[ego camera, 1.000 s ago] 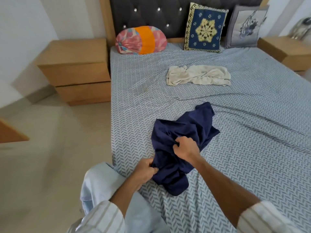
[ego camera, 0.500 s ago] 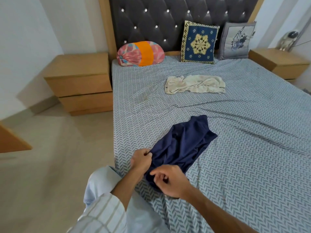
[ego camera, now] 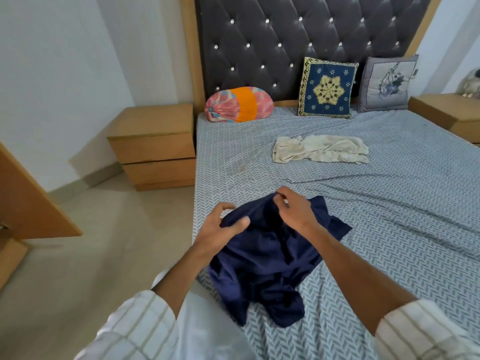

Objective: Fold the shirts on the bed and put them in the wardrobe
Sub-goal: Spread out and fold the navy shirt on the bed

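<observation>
Raised since before, both hands (ego camera: 259, 219) pinch the navy shirt's (ego camera: 262, 258) top edge.

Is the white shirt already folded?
No, the white shirt lies crumpled on the bed, untouched by either hand.

A crumpled navy-blue cloth shirt (ego camera: 262, 258) is spread on the near left part of the chevron-patterned bed (ego camera: 389, 229), gripped by both hands. A crumpled cream cloth shirt (ego camera: 320, 152) is laid behind it, before three pillows propped against the headboard. A wooden two-drawer nightstand (ego camera: 155, 146) is set left of the bed.
</observation>
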